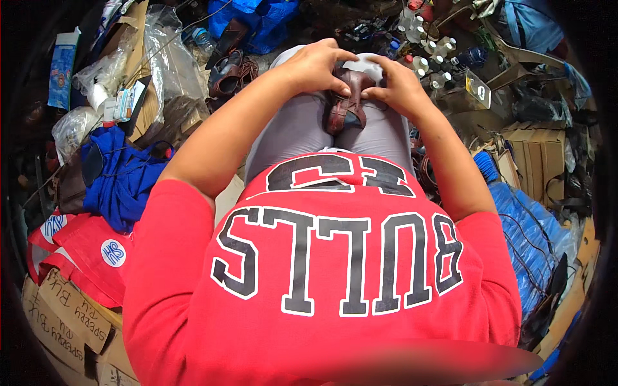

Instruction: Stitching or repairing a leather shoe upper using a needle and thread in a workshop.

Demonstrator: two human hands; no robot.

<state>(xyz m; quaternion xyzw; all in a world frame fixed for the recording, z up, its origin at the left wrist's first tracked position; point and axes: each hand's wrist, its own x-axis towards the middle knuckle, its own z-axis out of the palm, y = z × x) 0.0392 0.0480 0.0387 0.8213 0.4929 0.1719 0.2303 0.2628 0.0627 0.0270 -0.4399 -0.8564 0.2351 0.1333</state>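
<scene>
A dark brown leather shoe [348, 110] sits upright between my thighs, above my lap. My left hand [324, 67] grips it from the left, thumb pressed on the leather and forefinger curved over the far side. From the right, my right hand [394, 85] holds the same shoe, its thumb close to the left one. Something pale shows between the fingers at the far end, and I cannot make out what it is. The undersides of both hands are hidden. Another brown shoe [225, 72] lies on the floor beyond my left forearm.
Several small bottles [444, 46] stand at the far right. A blue plastic bag [254, 26] lies ahead, and clear plastic wrap [164, 58] lies at the left. Cardboard boxes [535, 154] stand at the right, near a blue plastic-wrapped bundle [524, 235]. Blue cloth [119, 177] lies left.
</scene>
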